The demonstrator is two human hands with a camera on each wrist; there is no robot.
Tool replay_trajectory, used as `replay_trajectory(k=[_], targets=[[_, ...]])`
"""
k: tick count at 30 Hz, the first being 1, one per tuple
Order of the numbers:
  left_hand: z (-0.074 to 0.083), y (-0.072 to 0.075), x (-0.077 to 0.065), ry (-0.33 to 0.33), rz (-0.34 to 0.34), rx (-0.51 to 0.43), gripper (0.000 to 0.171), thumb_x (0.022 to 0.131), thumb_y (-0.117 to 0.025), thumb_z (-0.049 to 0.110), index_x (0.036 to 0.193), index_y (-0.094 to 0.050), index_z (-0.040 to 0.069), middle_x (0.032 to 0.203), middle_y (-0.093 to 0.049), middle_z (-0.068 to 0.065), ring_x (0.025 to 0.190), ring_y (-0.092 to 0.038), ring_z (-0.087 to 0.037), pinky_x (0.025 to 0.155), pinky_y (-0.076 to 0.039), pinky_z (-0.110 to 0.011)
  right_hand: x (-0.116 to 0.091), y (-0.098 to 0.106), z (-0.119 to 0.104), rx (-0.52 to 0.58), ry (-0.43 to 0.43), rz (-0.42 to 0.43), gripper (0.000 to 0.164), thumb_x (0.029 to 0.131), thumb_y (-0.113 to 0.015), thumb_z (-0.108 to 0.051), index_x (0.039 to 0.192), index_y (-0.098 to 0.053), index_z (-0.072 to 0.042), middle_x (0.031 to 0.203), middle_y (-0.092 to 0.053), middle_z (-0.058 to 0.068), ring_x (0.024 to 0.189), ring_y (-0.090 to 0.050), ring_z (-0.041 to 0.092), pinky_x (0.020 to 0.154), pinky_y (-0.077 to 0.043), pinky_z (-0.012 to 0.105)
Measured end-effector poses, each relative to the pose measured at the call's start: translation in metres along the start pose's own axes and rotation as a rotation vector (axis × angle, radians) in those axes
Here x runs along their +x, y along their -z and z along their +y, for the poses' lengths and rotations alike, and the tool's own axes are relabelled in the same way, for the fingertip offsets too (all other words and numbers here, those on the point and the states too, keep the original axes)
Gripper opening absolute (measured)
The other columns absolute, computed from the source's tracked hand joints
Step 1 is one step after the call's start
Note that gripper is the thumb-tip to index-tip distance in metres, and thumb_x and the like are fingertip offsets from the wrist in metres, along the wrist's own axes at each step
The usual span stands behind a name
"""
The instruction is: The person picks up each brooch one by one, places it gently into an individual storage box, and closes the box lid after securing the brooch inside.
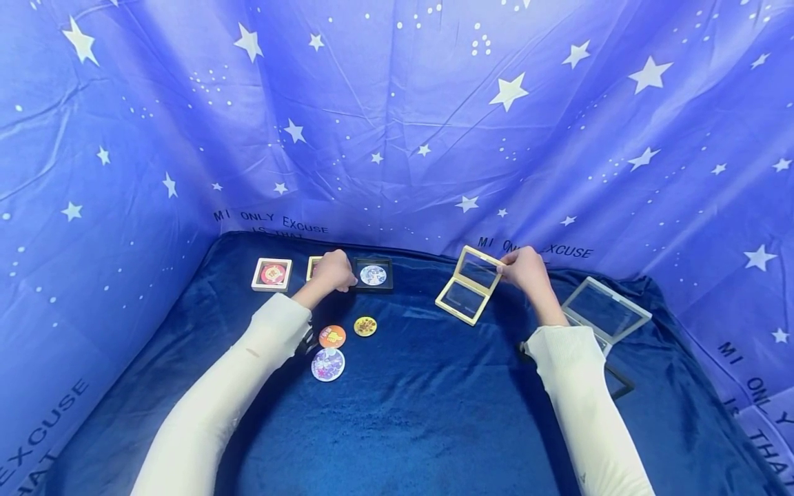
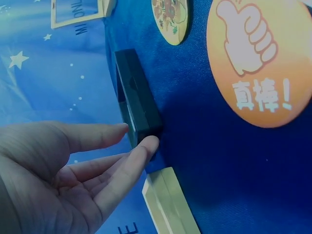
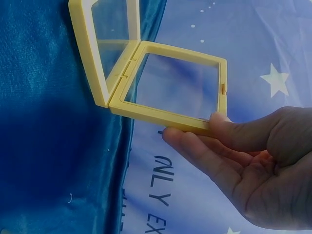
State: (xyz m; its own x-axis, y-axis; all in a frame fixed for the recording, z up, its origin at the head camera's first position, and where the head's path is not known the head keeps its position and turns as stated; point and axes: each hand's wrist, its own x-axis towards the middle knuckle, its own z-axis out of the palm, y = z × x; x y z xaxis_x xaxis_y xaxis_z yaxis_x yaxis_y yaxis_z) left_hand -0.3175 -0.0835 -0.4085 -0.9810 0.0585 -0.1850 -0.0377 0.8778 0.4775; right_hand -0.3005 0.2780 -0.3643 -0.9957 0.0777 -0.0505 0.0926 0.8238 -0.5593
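Head view: open yellow frame (image 1: 473, 284) is just left of the right hand (image 1: 525, 273), fingers clamped on one edge, while left hand (image 1: 333, 271) pinches the end of the black frame (image 2: 140, 92) on the surface (image 1: 422, 413), round badge (image 1: 373, 275) inside.

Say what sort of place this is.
Likely a makeshift recording booth: starry curtains hang behind and on both sides, a dark blue cloth covers the work surface, and badges and small frames are set out there.
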Motion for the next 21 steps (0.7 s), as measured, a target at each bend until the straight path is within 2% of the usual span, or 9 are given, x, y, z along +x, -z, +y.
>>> replay_trajectory(k=[8,12,16,21], targets=[[0.0,0.005,-0.011,-0.089,0.035,-0.028,0.014,0.09,-0.075,0.016,0.087,-0.08,0.002,0.071,-0.075,-0.01,0.073,-0.075,-0.024,0.061,-0.05,-0.028,-0.006,-0.001,-0.007,-0.009,0.049,0.016,0.024,0.1,-0.062,-0.007,0.113,-0.07,0.012,0.111,-0.071,0.031,0.099,-0.074,0.038,0.083,-0.059,0.045],[0.002,0.005,-0.017,-0.134,0.071,-0.025,0.017,0.09,-0.076,0.017,0.097,-0.079,0.002,0.079,-0.077,-0.011,0.074,-0.074,-0.022,0.068,-0.056,-0.032,-0.008,-0.001,-0.012,-0.012,0.063,0.017,0.025,0.1,-0.062,-0.009,0.113,-0.071,0.011,0.107,-0.074,0.028,0.095,-0.075,0.037,0.08,-0.058,0.042],[0.004,0.006,-0.024,-0.18,0.109,0.004,0.023,0.088,-0.076,0.018,0.105,-0.079,0.002,0.098,-0.079,-0.013,0.087,-0.074,-0.027,0.08,-0.058,-0.041,-0.012,-0.001,-0.017,-0.018,0.099,0.018,0.025,0.099,-0.062,-0.008,0.112,-0.072,0.01,0.102,-0.075,0.027,0.089,-0.074,0.034,0.073,-0.054,0.034],[0.008,0.01,-0.034,-0.22,0.104,0.011,0.027,0.089,-0.076,0.021,0.11,-0.078,0.003,0.109,-0.077,-0.014,0.1,-0.073,-0.031,0.086,-0.057,-0.045,-0.018,0.0,-0.027,-0.008,0.14,0.009,0.024,0.099,-0.061,-0.007,0.112,-0.072,0.01,0.103,-0.074,0.028,0.091,-0.074,0.037,0.069,-0.051,0.03]])
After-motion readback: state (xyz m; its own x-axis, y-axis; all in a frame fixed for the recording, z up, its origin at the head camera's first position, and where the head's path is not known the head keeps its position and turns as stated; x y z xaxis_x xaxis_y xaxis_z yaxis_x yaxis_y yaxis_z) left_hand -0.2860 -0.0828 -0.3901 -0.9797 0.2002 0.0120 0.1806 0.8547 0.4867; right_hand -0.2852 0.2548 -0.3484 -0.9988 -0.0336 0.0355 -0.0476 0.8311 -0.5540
